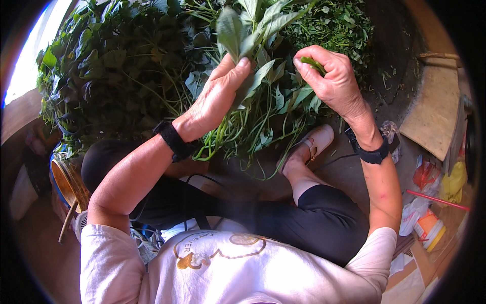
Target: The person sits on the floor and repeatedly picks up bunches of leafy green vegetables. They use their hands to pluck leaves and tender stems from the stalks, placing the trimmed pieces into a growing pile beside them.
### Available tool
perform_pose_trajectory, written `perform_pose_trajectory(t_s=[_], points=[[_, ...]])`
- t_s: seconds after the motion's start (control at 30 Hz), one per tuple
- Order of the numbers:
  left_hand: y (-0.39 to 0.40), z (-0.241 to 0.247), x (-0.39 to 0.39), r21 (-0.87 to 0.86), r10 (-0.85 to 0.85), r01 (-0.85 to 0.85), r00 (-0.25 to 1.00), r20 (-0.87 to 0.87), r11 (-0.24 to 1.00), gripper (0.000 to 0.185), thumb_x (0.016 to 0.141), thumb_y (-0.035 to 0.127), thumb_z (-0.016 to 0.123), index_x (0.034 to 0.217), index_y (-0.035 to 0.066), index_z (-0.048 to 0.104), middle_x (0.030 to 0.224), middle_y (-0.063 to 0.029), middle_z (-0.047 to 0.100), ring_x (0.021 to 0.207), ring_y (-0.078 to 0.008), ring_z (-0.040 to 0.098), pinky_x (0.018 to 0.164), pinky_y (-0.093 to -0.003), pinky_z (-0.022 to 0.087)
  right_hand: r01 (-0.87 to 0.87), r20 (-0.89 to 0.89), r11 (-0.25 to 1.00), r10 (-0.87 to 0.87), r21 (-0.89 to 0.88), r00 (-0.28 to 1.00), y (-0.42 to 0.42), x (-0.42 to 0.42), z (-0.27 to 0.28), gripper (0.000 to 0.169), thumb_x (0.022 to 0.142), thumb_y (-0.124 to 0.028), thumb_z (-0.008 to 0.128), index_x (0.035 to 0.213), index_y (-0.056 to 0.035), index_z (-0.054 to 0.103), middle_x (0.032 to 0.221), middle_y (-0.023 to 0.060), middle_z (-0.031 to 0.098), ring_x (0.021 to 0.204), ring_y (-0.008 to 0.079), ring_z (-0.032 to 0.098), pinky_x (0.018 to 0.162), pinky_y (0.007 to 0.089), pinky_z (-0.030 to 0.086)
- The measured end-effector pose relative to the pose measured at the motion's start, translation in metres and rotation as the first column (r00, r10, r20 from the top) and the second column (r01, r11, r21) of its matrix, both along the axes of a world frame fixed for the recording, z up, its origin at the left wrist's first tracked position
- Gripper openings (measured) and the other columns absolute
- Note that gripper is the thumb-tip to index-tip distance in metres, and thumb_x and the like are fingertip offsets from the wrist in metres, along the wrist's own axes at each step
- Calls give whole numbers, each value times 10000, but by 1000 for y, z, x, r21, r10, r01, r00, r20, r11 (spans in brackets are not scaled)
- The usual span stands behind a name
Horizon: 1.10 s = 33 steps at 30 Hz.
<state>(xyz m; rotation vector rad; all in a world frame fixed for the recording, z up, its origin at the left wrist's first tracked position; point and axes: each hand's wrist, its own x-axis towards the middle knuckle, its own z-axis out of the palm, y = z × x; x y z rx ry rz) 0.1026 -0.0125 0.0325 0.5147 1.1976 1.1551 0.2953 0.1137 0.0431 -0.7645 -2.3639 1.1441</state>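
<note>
My left hand (224,89) grips a bunch of leafy green vine shoots (262,26), whose broad leaves rise above the thumb. Long pale stems (216,140) hang beneath that hand. To its right, my right hand (328,76) is closed around short cut-looking green stems (313,64) that show between thumb and curled fingers. The two hands are apart. Below and between them lie more long-stemmed leafy vines (281,114). A black strap circles each wrist.
A large heap of leafy vines (114,68) fills the left; a pile of small leafy pieces (334,34) is at the upper right. My shod foot (321,138) is near the vines. A wooden board (434,110), plastic bags (453,182) and a tub (429,230) lie right, a round container (62,182) left.
</note>
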Motion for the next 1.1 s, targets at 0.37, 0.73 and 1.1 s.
perform_pose_trajectory(t_s=[0.37,0.73,1.1], points=[[-2,11,3,-69,-81,75,992,-94,995,227,994,282,495,1027,80,594,790,-4,623,652,-48,540,548,-192,422,-178,84,727,163,664,983,-12,-15,1,575,680,-3,663,1243,-104,604,735,62,571,606,225,599,533,340,506],[-1,5,-1,13,-21,23,993,-116,1000,233,956,133,536,1160,28,577,932,19,625,780,-37,542,693,-207,463,-146,21,729,177,669,984,-24,-22,-3,416,685,-10,667,1097,-33,612,752,83,595,624,247,618,532,342,515],[0,9,2,47,73,-72,997,-16,996,202,948,103,571,1134,31,602,981,-9,652,776,-66,597,600,-206,461,-91,123,728,9,680,992,-30,-29,0,81,772,-103,615,776,-86,537,645,24,578,607,170,645,516,295,531]])
